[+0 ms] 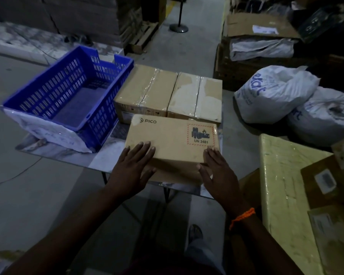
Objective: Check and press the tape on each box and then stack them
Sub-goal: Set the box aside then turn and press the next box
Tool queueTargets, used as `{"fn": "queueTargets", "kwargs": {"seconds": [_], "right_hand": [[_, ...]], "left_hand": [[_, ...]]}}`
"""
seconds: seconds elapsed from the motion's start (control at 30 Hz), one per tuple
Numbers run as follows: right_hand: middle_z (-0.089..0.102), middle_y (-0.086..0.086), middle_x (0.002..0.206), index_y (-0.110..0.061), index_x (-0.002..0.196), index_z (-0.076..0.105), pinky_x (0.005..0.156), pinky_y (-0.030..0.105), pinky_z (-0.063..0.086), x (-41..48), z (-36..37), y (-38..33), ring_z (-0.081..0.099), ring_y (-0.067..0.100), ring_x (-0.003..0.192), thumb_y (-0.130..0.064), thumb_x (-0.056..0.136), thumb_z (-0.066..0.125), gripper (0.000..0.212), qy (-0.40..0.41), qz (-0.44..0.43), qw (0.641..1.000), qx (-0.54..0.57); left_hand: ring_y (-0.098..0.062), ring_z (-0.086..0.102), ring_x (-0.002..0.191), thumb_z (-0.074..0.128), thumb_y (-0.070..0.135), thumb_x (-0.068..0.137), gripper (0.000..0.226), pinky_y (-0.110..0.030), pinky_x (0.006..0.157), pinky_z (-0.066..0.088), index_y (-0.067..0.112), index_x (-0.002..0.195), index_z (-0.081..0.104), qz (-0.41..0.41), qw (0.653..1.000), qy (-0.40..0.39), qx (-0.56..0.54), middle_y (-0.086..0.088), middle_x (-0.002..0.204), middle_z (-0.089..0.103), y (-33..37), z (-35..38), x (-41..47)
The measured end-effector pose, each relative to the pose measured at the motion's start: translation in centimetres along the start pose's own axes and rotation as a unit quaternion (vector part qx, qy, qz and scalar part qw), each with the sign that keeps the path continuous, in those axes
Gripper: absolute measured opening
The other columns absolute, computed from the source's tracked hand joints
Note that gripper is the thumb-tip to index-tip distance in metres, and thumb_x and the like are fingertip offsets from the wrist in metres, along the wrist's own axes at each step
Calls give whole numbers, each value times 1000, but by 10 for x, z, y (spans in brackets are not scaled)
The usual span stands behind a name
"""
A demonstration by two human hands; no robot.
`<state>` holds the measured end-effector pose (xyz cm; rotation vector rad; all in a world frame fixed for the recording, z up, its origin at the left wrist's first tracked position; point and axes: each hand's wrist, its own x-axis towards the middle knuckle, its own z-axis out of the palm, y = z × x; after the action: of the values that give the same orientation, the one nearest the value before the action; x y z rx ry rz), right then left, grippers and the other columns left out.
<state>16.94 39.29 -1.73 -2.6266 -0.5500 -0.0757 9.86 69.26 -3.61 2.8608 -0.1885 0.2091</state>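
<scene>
Pressing yet?

Nearly. Left hand (135, 165) and right hand (218, 173) lie flat, fingers straight, on the PICO box (173, 139), frame centre on the tabletop (103, 157). Its printed side faces up; I'd turn it first.

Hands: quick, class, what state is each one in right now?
Left hand: open, fingers flat on the box.
Right hand: open, flat on the same box.

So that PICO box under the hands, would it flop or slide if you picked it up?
Probably stiff: the PICO box keeps crisp edges under the left hand and right hand. Its flat cardboard faces look smooth, so it may slide rather than roll. The battery warning label hints at some weight and careful handling.
</scene>
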Motion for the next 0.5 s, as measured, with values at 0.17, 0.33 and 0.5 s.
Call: {"fn": "queueTargets", "kwargs": {"seconds": [0.17,0.33,0.5], "right_hand": [[55,10,151,-9,142,61,114,41,41,9,3,-2,45,25,145,-47,104,44,56,9,14,1000,5],[55,17,149,-3,138,63,110,54,49,2,5,14,48,33,143,-11,94,73,46,56,-10,995,77],[45,-6,153,-17,156,42,97,9,48,-24,18,8,48,8,137,-5,91,76,74,89,170,944,268]], "left_hand": [[-15,19,152,32,64,98,69,-44,122,16,26,155,37,-7,999,-4,-35,5,163,23,-4,-5,7],[-21,23,152,42,54,98,59,-47,121,24,29,152,42,-4,996,10,-84,2,163,29,-8,-5,11],[-29,32,148,76,16,89,66,-44,116,32,19,148,49,-107,967,137,-188,-11,160,36,-15,6,-14]]}}
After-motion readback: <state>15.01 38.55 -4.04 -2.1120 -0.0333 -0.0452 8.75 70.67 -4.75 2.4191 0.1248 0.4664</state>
